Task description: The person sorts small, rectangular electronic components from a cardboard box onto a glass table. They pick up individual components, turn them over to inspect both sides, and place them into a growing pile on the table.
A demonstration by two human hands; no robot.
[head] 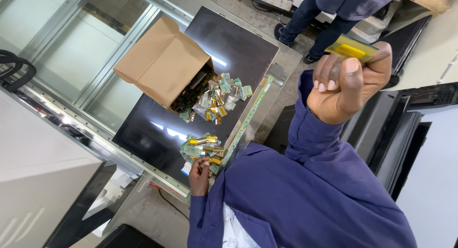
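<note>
Raised close to the camera, our right hand (pixel 346 83) pinches a small green-and-yellow circuit piece (pixel 351 48) between thumb and curled fingers (pixel 329 85), which are clamped tight on its lower edge; the piece sits well above the work surface, off to the right of it. Our blue sleeve (pixel 310 129) runs down from that wrist to our blue jacket (pixel 305 200).

Lower down, our left hand (pixel 199 174) rests at the near edge of the dark panel (pixel 238 47), its fingers drawn together on a small piece at the edge of the near heap of green and gold pieces (pixel 202 150); we cannot tell exactly which piece they grip. Just beside that heap, a long thin green strip (pixel 248 117) lies along the panel's right edge. Farther up the panel, a brown cardboard box (pixel 162 62) lies tipped on its side, and more green and gold pieces (pixel 217 98) spill out of its open mouth.

Beyond the panel, another person's legs in dark trousers (pixel 310 24) stand on the concrete floor (pixel 224 0).
</note>
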